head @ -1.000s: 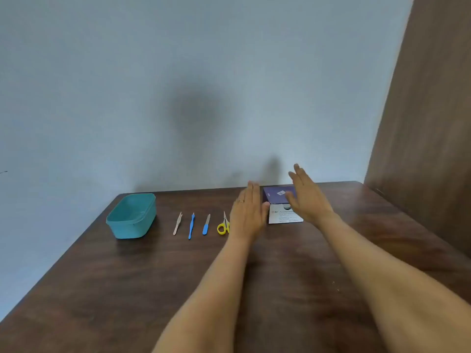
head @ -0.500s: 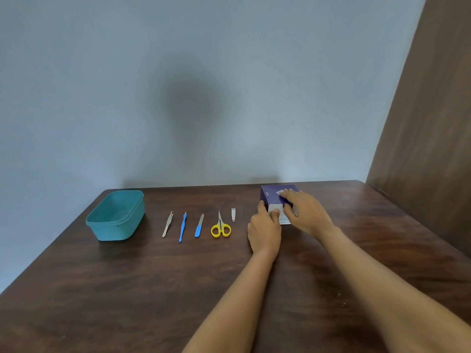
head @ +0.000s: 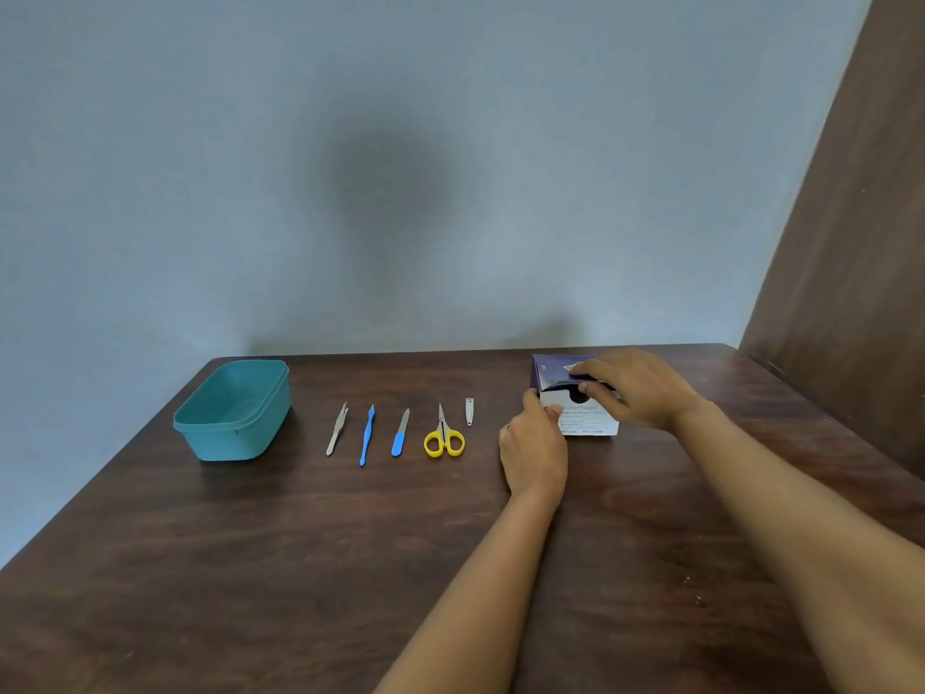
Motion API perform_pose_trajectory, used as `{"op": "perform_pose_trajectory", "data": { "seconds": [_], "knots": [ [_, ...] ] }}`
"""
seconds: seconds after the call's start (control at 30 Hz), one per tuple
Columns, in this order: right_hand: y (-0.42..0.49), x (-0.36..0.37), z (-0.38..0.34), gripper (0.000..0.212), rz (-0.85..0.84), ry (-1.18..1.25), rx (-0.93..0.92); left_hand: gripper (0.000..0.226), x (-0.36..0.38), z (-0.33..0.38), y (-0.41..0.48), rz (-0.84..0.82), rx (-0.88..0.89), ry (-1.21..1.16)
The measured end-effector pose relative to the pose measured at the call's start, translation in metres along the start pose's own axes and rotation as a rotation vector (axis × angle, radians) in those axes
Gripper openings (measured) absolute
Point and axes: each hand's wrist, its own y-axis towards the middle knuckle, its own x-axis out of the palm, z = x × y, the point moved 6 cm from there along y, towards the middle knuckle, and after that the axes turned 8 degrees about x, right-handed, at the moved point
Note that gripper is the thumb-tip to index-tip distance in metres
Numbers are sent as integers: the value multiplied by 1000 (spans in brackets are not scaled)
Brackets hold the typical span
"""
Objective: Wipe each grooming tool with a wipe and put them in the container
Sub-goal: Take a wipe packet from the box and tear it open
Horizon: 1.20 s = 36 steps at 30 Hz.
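Note:
A purple and white box of alcohol swabs (head: pixel 583 418) stands at the back right of the table. My left hand (head: pixel 534 445) grips its left front corner. My right hand (head: pixel 635 388) lies on top, fingers pinching the flap at the box's opening. Left of the box, in a row, lie a small nail clipper (head: pixel 469 411), yellow-handled scissors (head: pixel 443 435), a blue-handled file (head: pixel 400 433), a blue cuticle tool (head: pixel 367 435) and metal tweezers (head: pixel 337 429). A teal container (head: pixel 235 410) stands open and empty at the far left.
The dark wooden table (head: pixel 300 568) runs to a grey wall at the back. A brown wooden panel (head: pixel 851 242) rises along the right side.
Both hands came down from hovering onto the swab box. My left hand now holds its corner, my right hand's fingers are at the opening flap. The view shifted, uncovering the nail clipper.

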Motion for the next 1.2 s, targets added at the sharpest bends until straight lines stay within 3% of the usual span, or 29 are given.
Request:
{"op": "perform_pose_trajectory", "data": {
  "seconds": [0.1,0.23,0.33,0.4,0.5,0.57,0.67,0.77,0.9,1.2],
  "knots": [
    [2,-5,11,48,24,6,146,31,-1,2,-1,-13,8,31],
    [13,-25,24,26,201,75,327,31,-1,2,-3,-16,-4,-4],
    [24,-30,27,38,363,-16,422,31,-1,3,-3,-26,2,12],
    [32,-24,33,40,279,-25,580,33,-1,3,-2,-28,4,29],
    [35,14,39,35,-104,153,708,33,-2,3,-2,-25,2,35],
    [30,33,35,36,-236,297,755,34,-1,3,-2,-28,9,45],
    [27,36,29,37,-181,369,747,34,-1,3,-2,-25,12,59],
    [34,25,24,29,-96,133,670,34,0,2,-1,-24,9,56],
    [38,36,13,51,-347,-211,653,33,0,1,-1,-14,15,51],
    [34,44,13,44,-431,-160,766,32,1,0,1,-4,23,49]
  ]
}}
